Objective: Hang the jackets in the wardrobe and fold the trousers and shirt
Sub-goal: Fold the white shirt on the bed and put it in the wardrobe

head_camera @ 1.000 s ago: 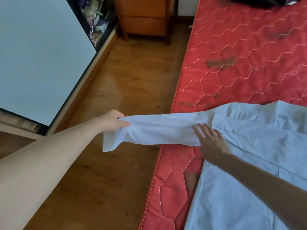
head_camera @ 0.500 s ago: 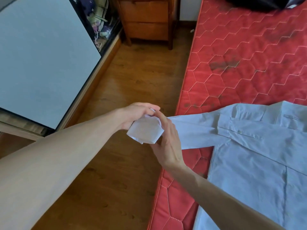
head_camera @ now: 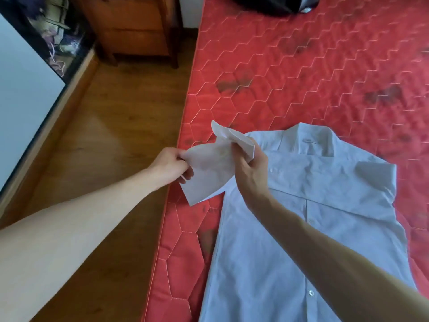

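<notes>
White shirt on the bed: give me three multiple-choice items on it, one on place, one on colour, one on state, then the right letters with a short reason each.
1. Where does the body of the white shirt lie?
A. On the wooden floor
B. On the red mattress
C. Inside the wardrobe

2. What colour is the mattress under it?
A. Red
B. Green
C. Grey

3. What is happening to the shirt's sleeve?
A. It lies flat and untouched
B. It is held by the left hand alone
C. It is gripped by both hands

Answers:
1 B: the shirt is spread on the quilted mattress, beside the wooden floor.
2 A: the quilted surface is red, with pale hexagon stitching.
3 C: the left hand pinches the lower part of the sleeve while the right hand curls its fingers round the cuff end.
</notes>
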The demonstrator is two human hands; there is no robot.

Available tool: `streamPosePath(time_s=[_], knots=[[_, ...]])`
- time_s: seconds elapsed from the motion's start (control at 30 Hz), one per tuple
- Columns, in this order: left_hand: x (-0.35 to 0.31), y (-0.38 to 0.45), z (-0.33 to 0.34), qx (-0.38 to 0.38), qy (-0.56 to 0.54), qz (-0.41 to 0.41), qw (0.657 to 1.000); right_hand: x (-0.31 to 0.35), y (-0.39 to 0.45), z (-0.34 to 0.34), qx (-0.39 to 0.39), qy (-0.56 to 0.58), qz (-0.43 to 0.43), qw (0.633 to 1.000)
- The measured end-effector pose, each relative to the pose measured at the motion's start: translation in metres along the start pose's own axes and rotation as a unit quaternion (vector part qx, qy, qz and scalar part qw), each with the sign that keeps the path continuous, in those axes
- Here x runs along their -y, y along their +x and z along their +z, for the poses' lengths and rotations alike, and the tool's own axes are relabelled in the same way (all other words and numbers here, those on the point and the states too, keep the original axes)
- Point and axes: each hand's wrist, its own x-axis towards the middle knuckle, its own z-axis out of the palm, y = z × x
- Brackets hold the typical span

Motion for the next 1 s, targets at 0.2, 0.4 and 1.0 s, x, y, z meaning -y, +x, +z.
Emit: streamPosePath(time_s=[0.2,0.4,1.0], knots=[[-0.039,0.016,0.053,-0.058,0.276,0.101,0.954,0.012,0.030,-0.117,-0.106,0.035,0.062,0.992],[-0.076,0.033,0.088,-0.071,0.221,0.229,0.945,-0.005,0.039,-0.226,-0.156,-0.002,0.120,0.980],[-0.117,0.078,0.135,-0.101,0.462,0.269,0.839,-0.095,0.011,-0.392,-0.175,-0.086,0.218,0.956]])
